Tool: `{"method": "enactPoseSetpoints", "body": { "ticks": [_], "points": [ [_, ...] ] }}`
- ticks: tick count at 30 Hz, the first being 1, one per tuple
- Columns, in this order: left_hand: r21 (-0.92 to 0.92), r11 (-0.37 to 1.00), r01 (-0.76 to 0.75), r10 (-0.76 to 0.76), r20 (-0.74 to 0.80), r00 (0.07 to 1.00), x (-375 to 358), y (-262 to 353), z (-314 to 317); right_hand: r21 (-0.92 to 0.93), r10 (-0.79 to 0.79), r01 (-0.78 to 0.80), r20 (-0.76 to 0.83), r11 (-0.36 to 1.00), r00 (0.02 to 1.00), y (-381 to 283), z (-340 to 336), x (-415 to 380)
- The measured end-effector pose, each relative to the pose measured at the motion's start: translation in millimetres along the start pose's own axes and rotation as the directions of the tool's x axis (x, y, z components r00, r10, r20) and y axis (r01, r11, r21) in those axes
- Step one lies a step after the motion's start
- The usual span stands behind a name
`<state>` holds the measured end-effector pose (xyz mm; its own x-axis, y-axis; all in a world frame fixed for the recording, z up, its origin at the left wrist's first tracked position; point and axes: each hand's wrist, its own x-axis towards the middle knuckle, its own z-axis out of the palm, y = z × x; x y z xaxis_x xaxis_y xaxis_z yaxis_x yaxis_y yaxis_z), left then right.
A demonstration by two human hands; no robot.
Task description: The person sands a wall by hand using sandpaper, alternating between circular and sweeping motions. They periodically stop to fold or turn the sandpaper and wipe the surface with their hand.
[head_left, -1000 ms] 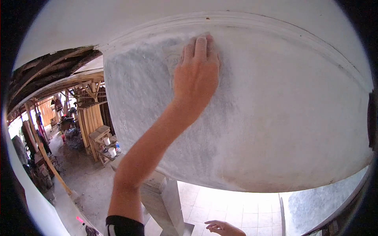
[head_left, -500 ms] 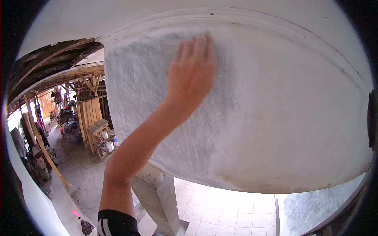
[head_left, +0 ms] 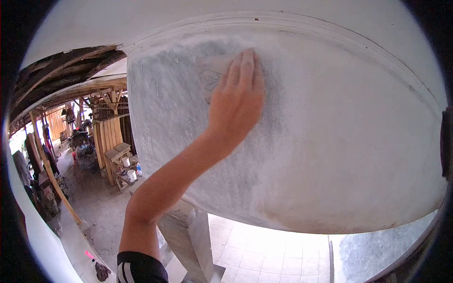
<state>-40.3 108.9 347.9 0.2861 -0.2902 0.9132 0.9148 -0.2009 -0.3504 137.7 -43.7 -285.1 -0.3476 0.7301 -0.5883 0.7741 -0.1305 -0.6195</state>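
Note:
My left hand [head_left: 238, 96] presses flat against a pale wall panel [head_left: 339, 127], its fingers together and pointing up. Under the fingers is a sheet of sandpaper [head_left: 210, 70], pinned to the surface. Its printed back sticks out to the left of the hand; the rest is covered by fingers and palm. Around the hand the panel is mottled grey and scuffed, while the right side is smoother and off-white. My thumb is hidden. My right hand is out of view.
A moulding [head_left: 283, 23] runs along the panel's top. Below stand a grey pillar [head_left: 188, 236] and a tiled floor [head_left: 269, 250]. To the left, a workshop area holds a wooden bench [head_left: 120, 153] with white containers [head_left: 131, 175] and a leaning wooden post [head_left: 54, 177].
My left hand has moved slightly down and to the right across the panel. The sandpaper, blurred before, now shows clearly beside the fingers.

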Motion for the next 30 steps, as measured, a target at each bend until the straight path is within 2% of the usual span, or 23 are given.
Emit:
{"method": "enactPoseSetpoints", "body": {
  "ticks": [1,4,7,10,13,16,19,22,25,28,30],
  "points": [
    [-0.031,0.999,-0.028,0.027,-0.018,0.999,0.1,-0.8,-1.8,0.001,0.001,-0.001,0.001,1.0,1.0,0.0,0.3,0.1],
    [-0.026,0.999,0.034,-0.036,-0.075,0.997,16.5,-4.6,11.6,0.004,0.006,-0.006,0.005,1.0,1.0,-0.2,0.8,-0.5],
    [-0.016,0.999,0.051,-0.051,-0.023,0.998,0.3,12.0,9.2,0.0,0.01,-0.01,0.003,1.0,1.0,1.1,-2.2,-1.7],
    [-0.033,0.997,-0.076,0.073,-0.081,0.994,-3.7,5.2,6.8,-0.005,0.011,-0.011,0.004,1.0,1.0,2.1,-2.2,0.9],
    [-0.019,1.0,0.015,-0.016,-0.054,0.998,21.8,-5.7,12.6,-0.018,0.019,-0.019,0.004,1.0,1.0,2.7,-1.9,0.4],
    [0.031,0.999,-0.024,0.025,-0.046,0.999,9.1,7.6,16.9,-0.018,0.023,-0.023,0.0,1.0,1.0,4.1,-3.4,0.4],
    [-0.086,0.992,-0.096,0.093,-0.045,0.995,4.6,-4.7,7.0,-0.022,0.028,-0.028,-0.006,0.999,1.0,5.8,-3.1,2.3],
    [-0.076,0.996,-0.036,0.035,-0.02,0.999,19.0,-4.6,9.9,-0.028,0.03,-0.03,-0.001,0.999,1.0,6.1,-0.6,0.7],
    [0.004,0.997,-0.081,0.08,0.022,0.997,1.4,13.1,7.4,-0.031,0.03,-0.03,-0.01,0.999,0.999,7.1,-3.5,0.5],
    [-0.051,0.99,-0.134,0.136,0.031,0.99,3.0,-5.0,3.8,-0.032,0.032,-0.032,-0.018,0.999,0.999,8.9,-4.5,0.9],
    [0.039,0.998,-0.043,0.042,0.033,0.999,17.8,-12.0,11.0,-0.033,0.031,-0.032,-0.016,0.999,0.999,9.3,-2.1,0.2]
  ]
}}
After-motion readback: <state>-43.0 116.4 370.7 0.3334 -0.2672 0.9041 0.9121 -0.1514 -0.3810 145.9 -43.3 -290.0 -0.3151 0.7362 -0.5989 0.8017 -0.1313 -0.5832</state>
